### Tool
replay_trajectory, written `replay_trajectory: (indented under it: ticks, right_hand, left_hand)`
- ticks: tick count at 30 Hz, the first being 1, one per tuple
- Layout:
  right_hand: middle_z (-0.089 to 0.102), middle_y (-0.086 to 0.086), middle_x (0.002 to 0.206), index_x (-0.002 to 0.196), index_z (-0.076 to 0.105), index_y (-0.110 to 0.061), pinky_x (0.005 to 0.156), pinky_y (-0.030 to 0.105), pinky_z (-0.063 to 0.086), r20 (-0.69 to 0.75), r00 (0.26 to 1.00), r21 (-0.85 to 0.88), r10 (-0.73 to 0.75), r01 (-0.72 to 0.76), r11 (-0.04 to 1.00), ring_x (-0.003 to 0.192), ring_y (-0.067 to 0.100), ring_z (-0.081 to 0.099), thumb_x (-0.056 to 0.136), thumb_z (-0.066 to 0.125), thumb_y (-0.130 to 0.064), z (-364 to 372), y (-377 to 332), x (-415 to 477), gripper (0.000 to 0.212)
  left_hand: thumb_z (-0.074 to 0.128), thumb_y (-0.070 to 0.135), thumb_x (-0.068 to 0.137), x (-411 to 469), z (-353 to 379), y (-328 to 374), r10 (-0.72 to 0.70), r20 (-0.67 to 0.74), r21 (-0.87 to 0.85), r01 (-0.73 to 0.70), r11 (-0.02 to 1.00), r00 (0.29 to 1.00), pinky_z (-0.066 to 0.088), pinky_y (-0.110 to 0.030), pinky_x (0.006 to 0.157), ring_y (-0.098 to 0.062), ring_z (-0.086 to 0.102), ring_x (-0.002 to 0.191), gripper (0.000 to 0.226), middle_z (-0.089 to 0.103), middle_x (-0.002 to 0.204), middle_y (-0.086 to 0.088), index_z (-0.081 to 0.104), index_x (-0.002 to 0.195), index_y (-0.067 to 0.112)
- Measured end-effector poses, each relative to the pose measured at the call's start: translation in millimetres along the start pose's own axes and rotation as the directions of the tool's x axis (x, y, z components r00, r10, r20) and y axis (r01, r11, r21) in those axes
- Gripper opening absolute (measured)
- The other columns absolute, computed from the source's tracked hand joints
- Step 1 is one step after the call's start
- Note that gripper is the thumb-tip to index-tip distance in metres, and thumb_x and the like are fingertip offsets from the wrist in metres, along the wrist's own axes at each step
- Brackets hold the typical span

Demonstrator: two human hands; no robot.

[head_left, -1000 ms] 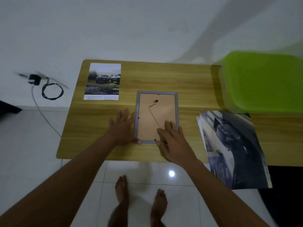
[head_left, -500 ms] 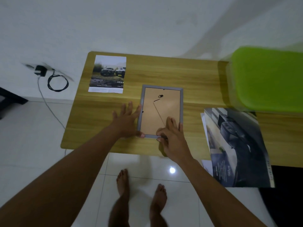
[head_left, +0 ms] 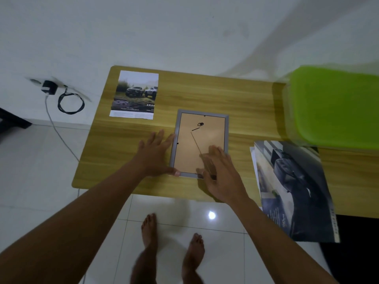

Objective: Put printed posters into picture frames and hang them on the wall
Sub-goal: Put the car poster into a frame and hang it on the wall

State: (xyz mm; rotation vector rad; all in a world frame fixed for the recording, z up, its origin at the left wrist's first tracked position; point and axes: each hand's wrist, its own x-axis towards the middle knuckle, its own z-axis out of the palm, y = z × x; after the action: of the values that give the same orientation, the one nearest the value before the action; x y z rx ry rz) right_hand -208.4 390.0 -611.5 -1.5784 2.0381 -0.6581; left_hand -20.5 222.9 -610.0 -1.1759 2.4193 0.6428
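A grey picture frame (head_left: 226,128) lies face down on the wooden table (head_left: 205,91), its brown backing board up with a hanger and a folded stand. My left hand (head_left: 155,154) lies flat beside the frame's left edge, fingers straight, thumb at the near left corner. My right hand (head_left: 221,173) rests on the backing's near right part with straight fingers; its thumb touches the near edge. A printed poster (head_left: 136,95) showing two trucks lies at the table's far left.
A stack of larger car posters (head_left: 293,187) hangs over the table's near edge at right. A green plastic lid or bin (head_left: 336,107) sits at the far right. On the floor at left are a charger and coiled cable (head_left: 69,103). My bare feet stand on white tiles.
Both hands stay at the frame's near end. My right hand has slid a little farther onto the backing board. The view has shifted slightly.
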Motion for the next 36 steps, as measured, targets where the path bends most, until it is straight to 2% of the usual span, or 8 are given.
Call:
replay_trajectory:
  ticks: [2,4,7,12,13,17,29,36]
  right_hand:
    - [0.028,0.005,0.159,0.147,0.038,-0.018,0.123,0.043,0.016,-0.028,0.999,-0.087,-0.016,0.013,0.996,0.15,0.017,0.014,0.099,0.049,-0.033,-10.6,0.9,17.4,0.051]
    - [0.025,0.007,0.16,0.147,0.036,-0.017,0.122,0.044,0.016,0.009,1.0,-0.142,-0.027,0.028,0.989,0.15,0.021,0.015,0.1,0.046,-0.035,-17.7,-1.6,43.8,0.052]
    - [0.015,0.009,0.163,0.151,0.028,-0.015,0.122,0.044,0.008,0.09,0.995,-0.192,-0.035,0.052,0.98,0.151,0.024,0.009,0.099,0.045,-0.045,-18.9,-12.1,86.2,0.062]
    - [0.028,0.012,0.154,0.137,0.04,-0.012,0.116,0.055,0.02,0.137,0.987,-0.281,-0.078,0.114,0.953,0.147,0.028,0.017,0.094,0.051,-0.053,1.7,-16.5,118.5,0.06]
    - [0.028,0.012,0.155,0.138,0.04,-0.013,0.117,0.056,0.018,0.142,0.988,-0.286,-0.064,0.103,0.953,0.147,0.028,0.016,0.093,0.051,-0.056,6.6,-15.2,119.5,0.063]
    - [0.018,0.011,0.162,0.147,0.033,-0.014,0.122,0.051,0.005,0.108,0.994,-0.285,-0.016,0.046,0.957,0.151,0.024,0.005,0.09,0.053,-0.062,19.6,-11.7,119.3,0.077]
    - [0.027,0.007,0.16,0.141,0.045,-0.018,0.121,0.047,0.005,0.018,1.0,-0.198,0.026,-0.022,0.98,0.15,0.021,0.012,0.082,0.067,-0.058,23.6,-12.1,123.4,0.075]
    - [0.022,0.007,0.161,0.145,0.042,-0.016,0.121,0.047,0.002,0.083,0.996,-0.143,0.039,-0.027,0.989,0.151,0.021,0.007,0.085,0.065,-0.056,18.4,-12.2,125.9,0.075]
  left_hand:
    - [0.068,0.079,0.057,1.6,-0.7,-1.5,0.002,-0.017,0.016,-0.002,1.0,1.0,0.001,-0.062,0.115,-0.032,-0.02,0.146,0.133,-0.021,0.16,-0.008,-0.016,0.151,0.037]
    - [0.069,0.078,0.057,5.0,-2.7,-0.7,-0.003,-0.014,0.03,0.004,1.0,1.0,-0.002,-0.063,0.115,-0.033,-0.024,0.145,0.136,-0.026,0.158,-0.01,-0.019,0.15,0.034]
    - [0.071,0.077,0.057,12.0,-5.6,0.2,-0.019,0.028,0.048,0.017,0.999,0.999,-0.007,-0.065,0.111,-0.034,-0.029,0.142,0.137,-0.032,0.156,-0.01,-0.02,0.15,0.033]
    - [0.069,0.079,0.056,16.0,-3.6,-2.9,-0.008,0.086,0.047,0.004,0.999,0.996,-0.01,-0.067,0.108,-0.036,-0.035,0.139,0.137,-0.038,0.152,-0.01,-0.025,0.147,0.039]
    - [0.068,0.079,0.056,16.2,-3.7,-3.2,-0.006,0.088,0.048,0.002,0.999,0.996,-0.011,-0.067,0.108,-0.035,-0.036,0.139,0.137,-0.039,0.152,-0.01,-0.026,0.147,0.039]
    - [0.068,0.08,0.055,17.0,-3.6,-4.4,-0.008,0.092,0.052,0.003,0.999,0.996,-0.012,-0.067,0.108,-0.035,-0.037,0.138,0.138,-0.04,0.151,-0.009,-0.027,0.146,0.04]
    - [0.067,0.08,0.057,16.6,-7.0,-3.0,-0.02,0.131,0.068,0.011,0.998,0.991,-0.013,-0.067,0.107,-0.035,-0.04,0.136,0.135,-0.044,0.149,-0.009,-0.029,0.144,0.041]
    - [0.065,0.081,0.057,16.4,-7.9,-3.9,-0.014,0.14,0.072,0.004,0.997,0.99,-0.015,-0.067,0.106,-0.035,-0.042,0.134,0.134,-0.046,0.147,-0.009,-0.028,0.144,0.041]
